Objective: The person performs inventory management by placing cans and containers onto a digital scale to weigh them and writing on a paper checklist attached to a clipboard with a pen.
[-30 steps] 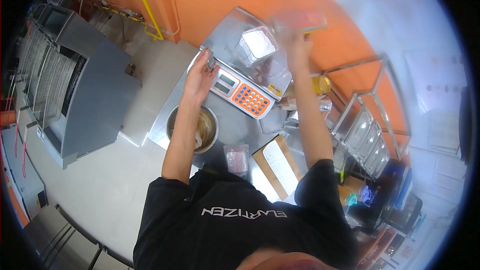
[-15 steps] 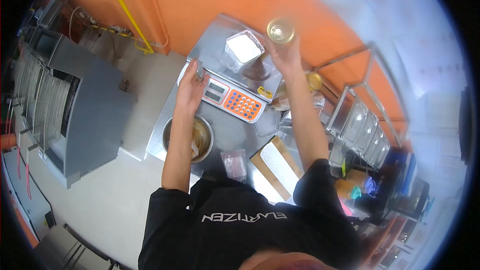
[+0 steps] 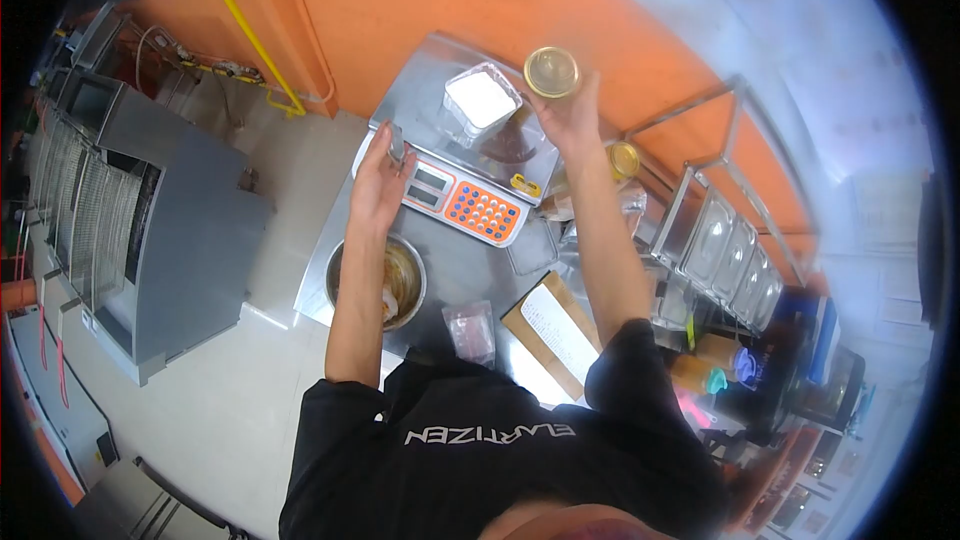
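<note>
Jar (image 3: 551,73) in right hand (image 3: 570,116)

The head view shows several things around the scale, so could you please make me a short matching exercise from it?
Things:
1. Jar
2. Clear square tub
3. Metal bowl
4. Scale keypad

Places, colours or states:
A. Partly hidden by the left forearm
B. Orange, with blue and white keys
C. Held in the right hand
D. White-filled, on the weighing platform

Pairs: 1-C, 2-D, 3-A, 4-B.
</note>
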Motion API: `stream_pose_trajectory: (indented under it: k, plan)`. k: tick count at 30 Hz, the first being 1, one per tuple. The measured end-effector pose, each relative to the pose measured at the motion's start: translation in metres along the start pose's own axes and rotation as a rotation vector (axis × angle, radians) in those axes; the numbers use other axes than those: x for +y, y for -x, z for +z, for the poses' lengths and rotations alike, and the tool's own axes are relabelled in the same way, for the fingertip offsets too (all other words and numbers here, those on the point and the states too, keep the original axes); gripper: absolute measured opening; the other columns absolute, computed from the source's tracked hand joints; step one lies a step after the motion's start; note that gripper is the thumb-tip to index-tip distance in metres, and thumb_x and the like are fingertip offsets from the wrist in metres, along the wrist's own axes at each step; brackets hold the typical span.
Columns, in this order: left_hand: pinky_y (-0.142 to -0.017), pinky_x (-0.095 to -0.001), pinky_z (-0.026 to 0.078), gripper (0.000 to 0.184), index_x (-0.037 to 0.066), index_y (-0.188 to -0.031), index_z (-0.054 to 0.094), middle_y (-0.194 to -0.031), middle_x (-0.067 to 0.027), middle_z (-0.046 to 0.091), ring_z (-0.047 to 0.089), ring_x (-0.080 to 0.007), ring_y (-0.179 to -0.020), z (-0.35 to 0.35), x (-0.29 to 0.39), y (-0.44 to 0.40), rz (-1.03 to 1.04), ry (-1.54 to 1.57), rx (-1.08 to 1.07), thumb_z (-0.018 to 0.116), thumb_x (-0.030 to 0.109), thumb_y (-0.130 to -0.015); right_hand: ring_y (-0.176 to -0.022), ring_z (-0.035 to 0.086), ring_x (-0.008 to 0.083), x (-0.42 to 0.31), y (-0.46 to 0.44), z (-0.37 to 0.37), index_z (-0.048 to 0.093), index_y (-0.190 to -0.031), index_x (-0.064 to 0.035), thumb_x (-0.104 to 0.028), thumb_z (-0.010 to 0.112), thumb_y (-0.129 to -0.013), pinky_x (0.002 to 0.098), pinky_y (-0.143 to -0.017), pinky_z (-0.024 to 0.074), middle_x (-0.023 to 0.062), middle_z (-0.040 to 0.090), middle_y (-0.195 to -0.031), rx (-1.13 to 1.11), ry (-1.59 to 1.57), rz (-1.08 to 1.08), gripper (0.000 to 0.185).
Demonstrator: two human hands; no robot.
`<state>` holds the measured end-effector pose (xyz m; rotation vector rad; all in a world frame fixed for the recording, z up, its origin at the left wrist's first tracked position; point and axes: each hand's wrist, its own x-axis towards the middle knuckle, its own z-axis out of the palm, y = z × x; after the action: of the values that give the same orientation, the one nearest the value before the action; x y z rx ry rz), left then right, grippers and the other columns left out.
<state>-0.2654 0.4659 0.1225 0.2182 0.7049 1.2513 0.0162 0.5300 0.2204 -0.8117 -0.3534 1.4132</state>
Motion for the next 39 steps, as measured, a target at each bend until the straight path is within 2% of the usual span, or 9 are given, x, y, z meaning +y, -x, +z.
stream_pose_trajectory:
  k: [8, 11, 14, 17, 21, 27, 30, 33, 39]
  plan:
    - [-0.117, -0.0389, 0.037, 0.063, 0.007, -0.150, 0.048, -0.137, -0.0005, 0.052, 0.048, -0.0200, -0.123, -0.009, 0.000, -0.004, 0.009, 0.016, -0.016, 0.074, 0.033, -0.099, -0.126, 0.062, 0.0286, -0.001, 0.000, 0.007, 0.048, -0.140, -0.0059, -0.040, 0.053, -0.105, 0.0508, -0.113, 0.0487, 0.0135, 0.062, -0.135, -0.202, 0.117, -0.174, 0.049]
    - [-0.117, -0.0390, 0.037, 0.064, 0.006, -0.150, 0.048, -0.136, -0.0003, 0.053, 0.049, -0.0192, -0.122, -0.006, 0.003, -0.001, 0.007, 0.019, -0.010, 0.075, 0.032, -0.099, -0.126, 0.062, 0.0292, -0.008, -0.003, 0.011, 0.043, -0.144, -0.0040, -0.024, 0.066, -0.100, 0.0487, -0.112, 0.0496, 0.0144, 0.061, -0.134, -0.156, 0.269, -0.239, 0.053]
    - [-0.116, -0.0390, 0.038, 0.061, 0.007, -0.148, 0.050, -0.130, 0.0004, 0.056, 0.051, -0.0174, -0.117, -0.008, 0.001, -0.001, 0.005, 0.031, 0.008, 0.075, 0.032, -0.098, -0.125, 0.062, 0.0308, -0.005, 0.003, 0.026, 0.040, -0.147, -0.0039, -0.011, 0.081, -0.086, 0.0468, -0.110, 0.0504, 0.0156, 0.060, -0.134, -0.198, 0.726, -0.638, 0.074]
    - [-0.113, -0.0390, 0.041, 0.054, 0.009, -0.143, 0.054, -0.123, 0.0017, 0.060, 0.054, -0.0160, -0.112, -0.003, -0.002, 0.002, -0.005, 0.049, 0.030, 0.074, 0.031, -0.099, -0.128, 0.060, 0.0311, 0.017, 0.004, 0.023, 0.038, -0.150, -0.0028, -0.010, 0.091, -0.073, 0.0463, -0.110, 0.0498, 0.0167, 0.058, -0.136, -0.253, 1.175, -0.721, 0.093]
    - [-0.110, -0.0383, 0.043, 0.046, 0.012, -0.137, 0.059, -0.120, 0.0028, 0.063, 0.055, -0.0156, -0.111, -0.009, -0.004, 0.001, -0.008, 0.056, 0.022, 0.073, 0.032, -0.099, -0.134, 0.055, 0.0310, 0.052, -0.020, -0.006, 0.036, -0.151, 0.0004, -0.013, 0.094, -0.069, 0.0476, -0.111, 0.0475, 0.0194, 0.054, -0.142, -0.362, 1.083, -0.637, 0.100]
    - [-0.113, -0.0433, 0.045, 0.037, 0.007, -0.132, 0.061, -0.130, -0.0056, 0.059, 0.055, -0.0247, -0.119, -0.022, 0.003, -0.003, 0.002, 0.132, 0.116, 0.072, 0.025, -0.101, -0.135, 0.054, 0.0318, 0.047, -0.008, 0.007, 0.036, -0.150, -0.0003, -0.011, 0.093, -0.071, 0.0491, -0.110, 0.0481, 0.0202, 0.051, -0.144, -0.264, 1.030, -0.645, 0.098]
    - [-0.113, -0.0412, 0.044, 0.039, 0.008, -0.133, 0.060, -0.130, -0.0061, 0.059, 0.056, -0.0237, -0.121, -0.015, 0.006, 0.002, 0.007, 0.101, 0.108, 0.072, 0.026, -0.100, -0.136, 0.053, 0.0323, 0.047, -0.014, 0.004, 0.035, -0.150, -0.0003, -0.011, 0.093, -0.072, 0.0494, -0.111, 0.0479, 0.0198, 0.050, -0.144, -0.286, 0.982, -0.702, 0.098]
    - [-0.111, -0.0352, 0.039, 0.053, 0.010, -0.144, 0.055, -0.128, 0.0009, 0.062, 0.054, -0.0132, -0.119, -0.017, 0.001, -0.003, 0.012, 0.049, 0.022, 0.073, 0.032, -0.100, -0.136, 0.052, 0.0320, 0.046, -0.015, 0.003, 0.033, -0.151, -0.0002, -0.009, 0.092, -0.073, 0.0485, -0.111, 0.0488, 0.0197, 0.049, -0.145, -0.300, 1.006, -0.666, 0.098]
    - [-0.110, -0.0382, 0.041, 0.069, -0.002, -0.145, 0.053, -0.128, -0.0073, 0.062, 0.055, -0.0161, -0.121, 0.034, 0.004, 0.007, 0.279, -0.433, 0.120, 0.084, 0.029, -0.090, -0.136, 0.052, 0.0310, 0.037, 0.002, 0.018, 0.032, -0.150, -0.0004, -0.006, 0.089, -0.078, 0.0487, -0.110, 0.0502, 0.0208, 0.047, -0.146, -0.160, 1.015, -0.589, 0.091]
